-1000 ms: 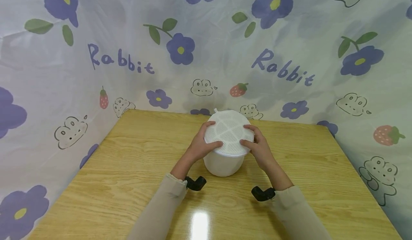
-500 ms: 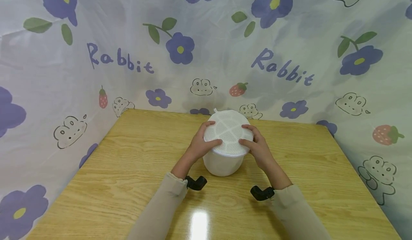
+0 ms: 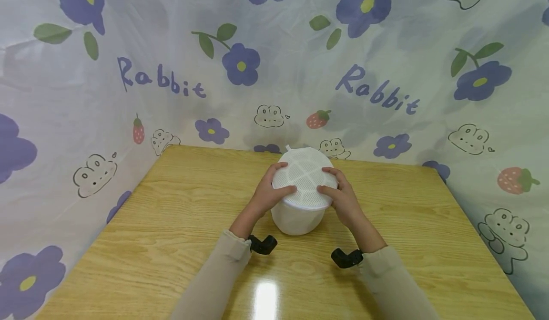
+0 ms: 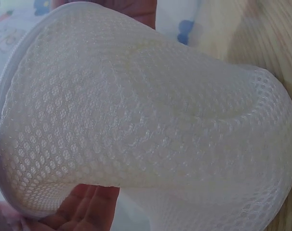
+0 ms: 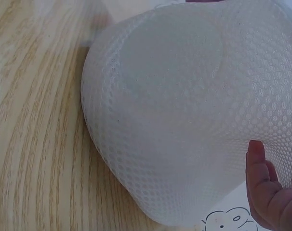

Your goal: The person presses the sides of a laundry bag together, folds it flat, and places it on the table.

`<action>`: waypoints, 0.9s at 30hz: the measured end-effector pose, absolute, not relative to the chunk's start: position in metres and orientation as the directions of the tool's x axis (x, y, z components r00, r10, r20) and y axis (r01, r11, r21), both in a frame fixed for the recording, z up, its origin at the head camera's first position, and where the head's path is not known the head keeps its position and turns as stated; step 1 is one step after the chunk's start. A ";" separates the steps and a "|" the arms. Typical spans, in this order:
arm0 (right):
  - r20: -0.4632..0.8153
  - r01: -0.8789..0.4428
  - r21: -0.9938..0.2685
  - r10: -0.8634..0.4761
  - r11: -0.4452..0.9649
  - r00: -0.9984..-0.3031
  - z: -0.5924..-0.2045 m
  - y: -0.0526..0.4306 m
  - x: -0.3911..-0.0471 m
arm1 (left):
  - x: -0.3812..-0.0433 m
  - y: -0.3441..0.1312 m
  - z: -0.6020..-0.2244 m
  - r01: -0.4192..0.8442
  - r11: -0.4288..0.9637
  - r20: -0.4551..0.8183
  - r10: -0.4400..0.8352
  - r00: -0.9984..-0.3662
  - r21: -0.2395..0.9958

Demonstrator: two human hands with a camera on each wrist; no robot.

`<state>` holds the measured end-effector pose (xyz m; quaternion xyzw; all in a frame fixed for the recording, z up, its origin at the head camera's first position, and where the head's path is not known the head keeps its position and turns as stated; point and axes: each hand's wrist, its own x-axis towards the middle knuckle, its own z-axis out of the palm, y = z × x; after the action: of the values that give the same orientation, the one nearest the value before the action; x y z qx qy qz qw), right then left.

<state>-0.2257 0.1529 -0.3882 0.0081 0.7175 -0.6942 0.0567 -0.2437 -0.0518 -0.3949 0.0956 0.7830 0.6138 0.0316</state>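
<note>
Head view: mesh bag [image 3: 305,174] partly hides left hand [image 3: 268,192], right hand [image 3: 346,199].

The bag [image 3: 305,177] stands on the table [image 3: 180,215], about midway between left and right. The left hand [image 3: 267,195] is on its left side, the right hand [image 3: 348,200] on its right. Cloth [image 3: 283,57] hangs beyond the table's far, left and right edges.
</note>
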 end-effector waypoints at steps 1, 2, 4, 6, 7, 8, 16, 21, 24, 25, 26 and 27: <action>-0.093 0.091 -0.995 -0.067 0.034 -0.993 -0.388 0.153 -0.226 | -0.244 -0.052 -0.395 0.109 0.220 0.068 0.188 -0.980 0.969; -0.093 0.091 -0.995 -0.069 0.031 -0.993 -0.389 0.152 -0.225 | -0.244 -0.052 -0.395 0.108 0.215 0.068 0.188 -0.980 0.971; -0.091 0.089 -0.996 -0.066 0.028 -0.994 -0.389 0.152 -0.225 | -0.244 -0.051 -0.395 0.104 0.209 0.065 0.187 -0.980 0.972; -0.086 0.084 -0.996 -0.069 0.025 -0.994 -0.389 0.151 -0.225 | -0.244 -0.051 -0.395 0.097 0.211 0.057 0.186 -0.981 0.973; -0.082 0.081 -0.996 -0.071 0.021 -0.994 -0.390 0.151 -0.225 | -0.244 -0.050 -0.395 0.094 0.212 0.055 0.185 -0.981 0.973; -0.081 0.080 -0.997 -0.073 0.018 -0.994 -0.391 0.151 -0.226 | -0.244 -0.050 -0.395 0.095 0.213 0.055 0.184 -0.981 0.972; -0.081 0.080 -0.997 -0.078 0.013 -0.994 -0.392 0.148 -0.225 | -0.243 -0.049 -0.397 0.072 0.198 0.042 0.155 -0.987 0.977; -0.078 0.077 -0.997 -0.075 0.016 -0.994 -0.393 0.147 -0.226 | -0.241 -0.047 -0.397 0.073 0.189 0.047 0.138 -0.989 0.979; -0.074 0.073 -0.997 -0.079 0.018 -0.994 -0.394 0.146 -0.226 | -0.241 -0.047 -0.397 0.064 0.185 0.041 0.128 -0.991 0.981; -0.074 0.073 -0.997 -0.077 0.019 -0.994 -0.394 0.146 -0.226 | -0.241 -0.046 -0.397 0.062 0.185 0.038 0.127 -0.991 0.981; -0.075 0.074 -0.997 -0.075 0.019 -0.994 -0.394 0.146 -0.226 | -0.241 -0.046 -0.397 0.061 0.184 0.037 0.127 -0.991 0.981; -0.078 0.077 -0.997 -0.070 0.017 -0.994 -0.394 0.146 -0.226 | -0.241 -0.046 -0.397 0.058 0.184 0.035 0.129 -0.991 0.981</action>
<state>-0.2259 0.1458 -0.3937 0.0024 0.7113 -0.7010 0.0526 -0.2408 -0.0462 -0.3974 0.0608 0.7690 0.6358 0.0277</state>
